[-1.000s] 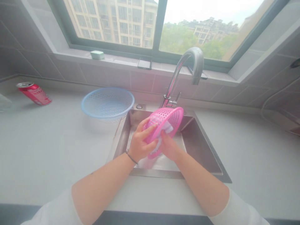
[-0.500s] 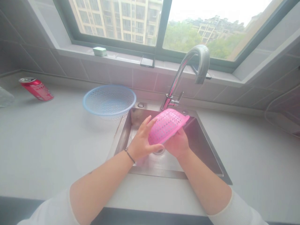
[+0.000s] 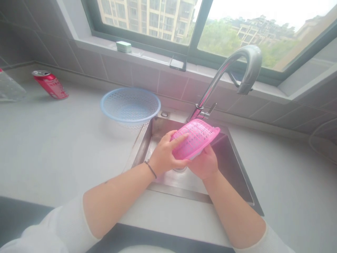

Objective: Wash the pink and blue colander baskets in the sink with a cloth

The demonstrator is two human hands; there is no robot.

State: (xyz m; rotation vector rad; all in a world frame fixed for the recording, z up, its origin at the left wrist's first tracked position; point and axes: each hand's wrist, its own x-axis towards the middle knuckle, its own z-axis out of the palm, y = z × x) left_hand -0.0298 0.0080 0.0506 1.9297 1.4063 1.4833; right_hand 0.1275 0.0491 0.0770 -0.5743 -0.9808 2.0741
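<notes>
A pink plastic basket (image 3: 196, 137), full of small holes, is held tilted over the metal sink (image 3: 237, 168). My left hand (image 3: 168, 151) grips its left end, with the fingers spread over the outer wall and the thumb along the rim. From below and to the right, my right hand (image 3: 204, 161) supports the basket; its fingers are hidden beneath the rim. Behind the basket rises the chrome faucet (image 3: 218, 77), with no water seen coming from it. Part of the drain (image 3: 180, 169) shows below the hands.
A light blue basket (image 3: 130, 105) stands on the counter left of the sink. Farther left are a red can (image 3: 51, 84) and a clear plastic object (image 3: 10, 88). The windowsill carries a green and white block (image 3: 123, 46) and a dark-framed flat item (image 3: 178, 64).
My view has shifted, so the surroundings sit differently in the picture. The left fingers have come down farther over the pink basket's wall. Both hands still hold it above the sink.
</notes>
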